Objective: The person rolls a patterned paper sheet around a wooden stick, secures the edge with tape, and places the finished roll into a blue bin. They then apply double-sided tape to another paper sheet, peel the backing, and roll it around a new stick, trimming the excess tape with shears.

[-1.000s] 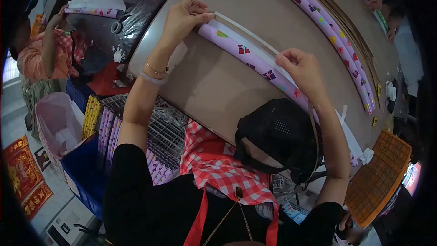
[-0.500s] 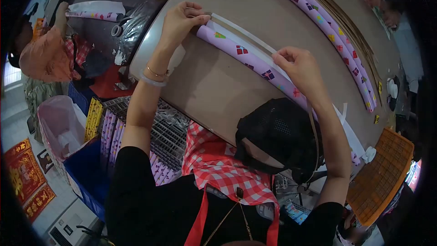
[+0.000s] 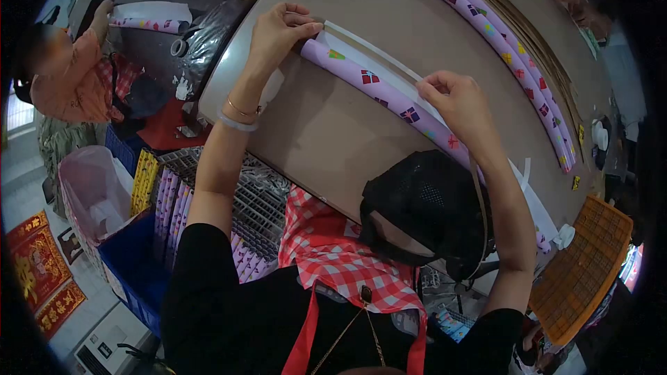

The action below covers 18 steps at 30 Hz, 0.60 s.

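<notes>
A: What is the left hand [image 3: 273,40] doing?

B: Thumb and forefinger pinch one end of a pale strip [image 3: 375,49]. Its other fingers are loosely bent, slightly apart.

A: And the right hand [image 3: 456,99]?

B: Thumb and forefinger pressed together on the strip farther along, with the remaining fingers curled toward the palm. The strip runs straight between the two pinches.

A: Where's the purple patterned roll [image 3: 351,71]?

B: On the brown surface [image 3: 316,128], lying slantwise along the strip. One end is near the left fingertips, and the other way it passes under the right forearm. Whether the left palm touches it, I can't tell.

A: Anything close by?

B: A black cap [image 3: 424,191] just beside the roll. Across the surface, more patterned rolls [image 3: 492,32] lie alongside thin brown strips [image 3: 538,40].
</notes>
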Each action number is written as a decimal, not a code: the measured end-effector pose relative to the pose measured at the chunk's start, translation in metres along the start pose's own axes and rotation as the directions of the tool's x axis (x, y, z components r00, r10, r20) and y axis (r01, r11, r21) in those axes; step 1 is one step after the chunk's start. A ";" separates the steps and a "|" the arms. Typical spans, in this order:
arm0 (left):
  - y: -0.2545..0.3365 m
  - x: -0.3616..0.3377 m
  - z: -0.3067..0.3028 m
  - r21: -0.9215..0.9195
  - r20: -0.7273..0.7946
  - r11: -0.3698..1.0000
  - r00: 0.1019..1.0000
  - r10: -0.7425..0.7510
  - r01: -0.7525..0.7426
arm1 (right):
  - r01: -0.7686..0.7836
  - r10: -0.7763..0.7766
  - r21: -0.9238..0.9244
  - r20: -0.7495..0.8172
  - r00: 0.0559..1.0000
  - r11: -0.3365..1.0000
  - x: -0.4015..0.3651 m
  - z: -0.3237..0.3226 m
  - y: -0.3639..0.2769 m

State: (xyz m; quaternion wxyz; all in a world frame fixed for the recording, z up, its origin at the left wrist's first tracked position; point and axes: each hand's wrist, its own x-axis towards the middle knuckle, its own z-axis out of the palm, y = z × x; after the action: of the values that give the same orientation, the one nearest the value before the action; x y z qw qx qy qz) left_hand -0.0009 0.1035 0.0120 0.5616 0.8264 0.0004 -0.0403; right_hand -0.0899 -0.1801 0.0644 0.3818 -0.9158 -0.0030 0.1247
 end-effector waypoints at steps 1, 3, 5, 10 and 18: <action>0.000 0.000 0.000 0.001 0.000 1.000 1.000 0.000 0.000 | -0.002 0.002 0.002 0.005 1.000 1.000 0.000 0.000 0.000; 0.001 -0.001 0.001 -0.002 -0.004 1.000 1.000 0.006 -0.006 | 0.004 -0.004 -0.022 -0.003 1.000 1.000 0.000 0.001 0.000; -0.003 0.001 0.001 0.024 -0.007 0.999 1.000 0.024 -0.024 | 0.011 -0.011 -0.047 -0.011 1.000 0.999 0.000 0.002 0.000; 0.005 -0.001 0.004 0.104 -0.027 0.994 1.000 0.015 -0.013 | 0.010 -0.010 -0.037 -0.023 1.000 0.999 0.001 0.002 0.000; 0.007 -0.002 0.008 0.202 -0.072 0.978 0.995 0.071 -0.055 | 0.009 -0.010 -0.029 -0.020 1.000 1.000 0.003 0.001 -0.001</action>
State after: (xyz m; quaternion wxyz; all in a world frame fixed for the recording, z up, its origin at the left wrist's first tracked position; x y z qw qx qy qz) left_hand -0.0034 0.0938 0.0157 0.4766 0.8791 -0.0077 0.0100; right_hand -0.0876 -0.1784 0.0634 0.3693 -0.9224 -0.0053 0.1134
